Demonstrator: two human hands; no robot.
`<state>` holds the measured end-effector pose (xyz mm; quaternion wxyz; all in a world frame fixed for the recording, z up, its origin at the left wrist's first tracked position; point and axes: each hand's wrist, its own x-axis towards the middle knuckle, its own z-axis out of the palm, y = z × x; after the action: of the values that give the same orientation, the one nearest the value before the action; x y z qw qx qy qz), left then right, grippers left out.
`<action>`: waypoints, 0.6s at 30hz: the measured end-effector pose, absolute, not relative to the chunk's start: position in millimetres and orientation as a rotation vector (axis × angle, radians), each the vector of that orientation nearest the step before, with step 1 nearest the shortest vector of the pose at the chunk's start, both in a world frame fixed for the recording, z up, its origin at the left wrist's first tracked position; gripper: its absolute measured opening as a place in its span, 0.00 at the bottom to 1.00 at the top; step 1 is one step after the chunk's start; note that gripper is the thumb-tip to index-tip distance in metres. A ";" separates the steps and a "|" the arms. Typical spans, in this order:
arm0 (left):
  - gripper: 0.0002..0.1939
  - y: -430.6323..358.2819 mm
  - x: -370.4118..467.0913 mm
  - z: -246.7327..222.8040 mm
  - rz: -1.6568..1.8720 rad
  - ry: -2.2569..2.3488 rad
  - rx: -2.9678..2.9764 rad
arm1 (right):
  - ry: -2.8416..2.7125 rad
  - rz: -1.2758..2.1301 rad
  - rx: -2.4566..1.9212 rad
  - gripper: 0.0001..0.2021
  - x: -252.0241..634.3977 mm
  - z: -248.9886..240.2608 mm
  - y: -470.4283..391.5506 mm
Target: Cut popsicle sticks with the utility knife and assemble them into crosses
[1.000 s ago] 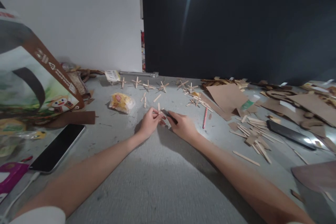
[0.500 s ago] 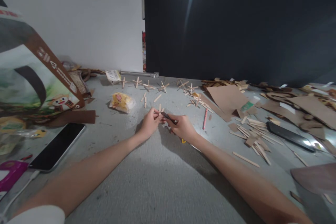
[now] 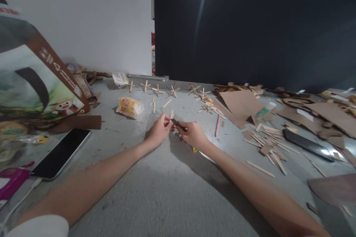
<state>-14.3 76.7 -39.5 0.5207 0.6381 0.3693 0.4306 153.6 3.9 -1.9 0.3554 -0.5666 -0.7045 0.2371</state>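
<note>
Near the middle of the table my left hand (image 3: 160, 129) pinches a small wooden craft stick (image 3: 172, 112), whose upper end sticks up past the fingertips. My right hand (image 3: 194, 133) is closed around a slim dark tool (image 3: 175, 122); its tip meets the stick at my left fingers, and its exact kind is too small to make out. Both hands nearly touch. Under my right wrist a yellow object (image 3: 194, 149) shows in part. Beyond the hands lie a loose short stick (image 3: 167, 103) and several crossed-stick pieces (image 3: 173, 91).
At left are a yellow plastic packet (image 3: 129, 107), a phone (image 3: 60, 154) and a large printed bag (image 3: 41, 70). To the right lie a red-patterned stick (image 3: 217, 125), a pile of craft sticks (image 3: 275, 155), brown cardboard (image 3: 239, 104) and a lit black device (image 3: 306, 144).
The stick in my left hand has turned slightly and now leans a little to the right. Both hands stay in nearly the same place.
</note>
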 end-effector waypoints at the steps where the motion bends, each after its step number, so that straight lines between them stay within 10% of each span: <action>1: 0.15 76.4 -14.2 -39.4 1.032 0.884 1.538 | -1.816 0.617 -1.467 0.13 153.6 -2.1 4.0; 18: 0.16 80.7 -14.6 -38.9 0.972 0.781 1.422 | -1.475 1.222 -1.346 0.12 156.2 9.7 5.0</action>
<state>-14.6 80.7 -38.9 0.5852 0.6098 0.3348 0.4166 156.2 5.0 9.7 0.3895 -0.5294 -0.5804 0.4808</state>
